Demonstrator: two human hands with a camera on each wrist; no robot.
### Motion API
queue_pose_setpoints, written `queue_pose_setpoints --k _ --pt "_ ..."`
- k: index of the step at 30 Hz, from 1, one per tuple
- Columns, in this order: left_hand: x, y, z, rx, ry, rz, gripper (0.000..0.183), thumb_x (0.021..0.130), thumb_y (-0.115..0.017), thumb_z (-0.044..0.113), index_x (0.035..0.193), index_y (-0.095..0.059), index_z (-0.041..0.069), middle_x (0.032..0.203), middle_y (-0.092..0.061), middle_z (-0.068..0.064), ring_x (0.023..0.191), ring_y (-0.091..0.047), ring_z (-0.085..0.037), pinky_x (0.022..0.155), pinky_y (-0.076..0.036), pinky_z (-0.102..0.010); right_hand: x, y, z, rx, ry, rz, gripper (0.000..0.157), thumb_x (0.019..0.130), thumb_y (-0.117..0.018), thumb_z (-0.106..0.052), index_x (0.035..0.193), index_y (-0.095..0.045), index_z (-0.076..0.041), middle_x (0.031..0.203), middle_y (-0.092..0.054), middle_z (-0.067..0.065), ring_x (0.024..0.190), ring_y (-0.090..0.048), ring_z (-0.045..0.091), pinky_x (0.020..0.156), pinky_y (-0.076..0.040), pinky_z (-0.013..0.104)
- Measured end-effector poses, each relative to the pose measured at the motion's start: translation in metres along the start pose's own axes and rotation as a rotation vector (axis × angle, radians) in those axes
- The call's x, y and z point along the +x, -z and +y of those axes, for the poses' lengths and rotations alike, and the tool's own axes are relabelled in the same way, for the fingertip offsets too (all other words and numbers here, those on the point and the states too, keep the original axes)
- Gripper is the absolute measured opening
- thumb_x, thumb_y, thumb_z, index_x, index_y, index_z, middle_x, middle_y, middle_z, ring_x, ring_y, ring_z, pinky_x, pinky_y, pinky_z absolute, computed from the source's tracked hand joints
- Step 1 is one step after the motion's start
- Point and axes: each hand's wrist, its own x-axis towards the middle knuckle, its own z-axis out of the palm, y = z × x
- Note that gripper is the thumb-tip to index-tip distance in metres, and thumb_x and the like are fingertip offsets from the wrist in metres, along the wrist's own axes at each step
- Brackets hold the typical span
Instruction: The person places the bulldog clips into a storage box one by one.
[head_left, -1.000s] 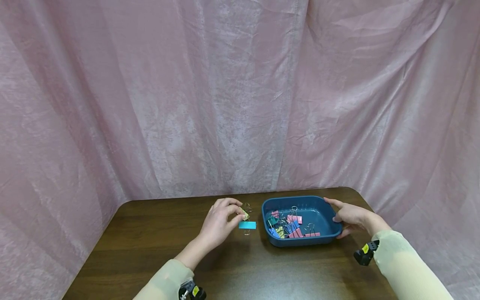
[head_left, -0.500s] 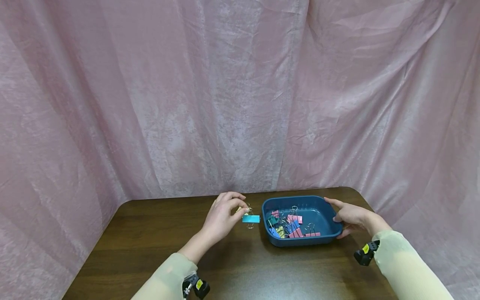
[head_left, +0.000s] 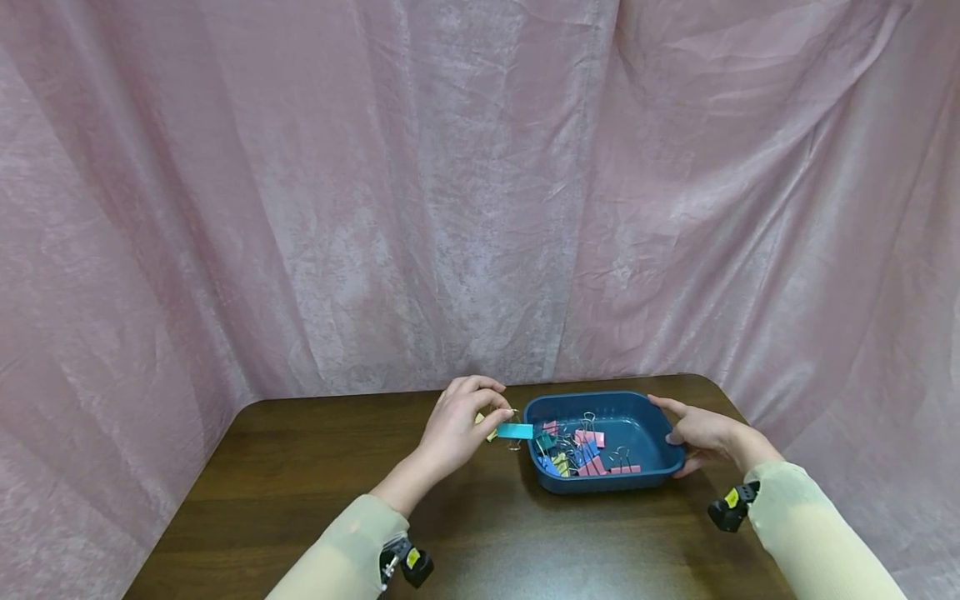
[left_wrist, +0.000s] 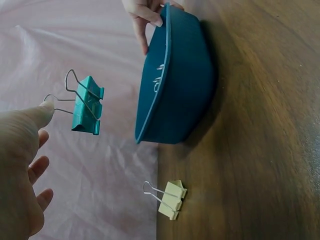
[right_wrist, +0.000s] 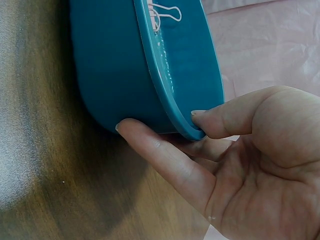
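Observation:
My left hand (head_left: 459, 423) pinches a turquoise binder clip (head_left: 515, 431) by one wire handle. The clip hangs in the air beside the left rim of a dark blue bin (head_left: 600, 486); in the left wrist view its second handle sticks up free. A yellow binder clip (left_wrist: 173, 199) lies on the table beneath, partly behind the left fingers in the head view. My right hand (head_left: 708, 435) grips the bin's right end, its thumb (right_wrist: 212, 122) over the rim and other fingers against the outer wall.
Inside the bin sit several binder clips, among them a pink clip (head_left: 590, 438), a blue clip (head_left: 587, 452) and a dark green clip (head_left: 545, 442). The brown wooden table (head_left: 300, 500) ends at a pink curtain (head_left: 450, 208) behind.
My left hand has lifted the turquoise clip and carried it right and a little farther back, up to the bin's rim. The right hand and the bin have stayed put.

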Motion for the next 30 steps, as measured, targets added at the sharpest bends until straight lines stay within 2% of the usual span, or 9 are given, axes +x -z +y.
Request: queue_pose_setpoints --k 10,30 --pt "0.008 -0.004 0.007 0.001 -0.009 -0.001 0.007 0.094 -0.075 0.035 0.093 -0.077 0.028 0.121 -0.065 0.011 0.122 -0.053 -0.019 0.102 -0.042 -0.045 0.001 0.0 0.0 -0.005 0.003 -0.002 0.083 0.096 -0.047 0.009 0.165 -0.009 -0.017 0.154 0.0 0.044 0.096 -0.067 0.044 0.072 -0.06 0.052" --pt "0.017 -0.016 0.016 -0.01 -0.007 -0.034 0.008 0.094 -0.075 0.035 0.095 -0.077 0.027 0.122 -0.066 0.005 0.123 -0.053 -0.021 0.104 -0.041 -0.046 -0.003 -0.001 -0.002 -0.016 -0.004 -0.009 0.082 0.097 -0.047 0.008 0.165 -0.009 -0.017 0.152 -0.003 0.046 0.097 -0.067 0.044 0.072 -0.06 0.052"
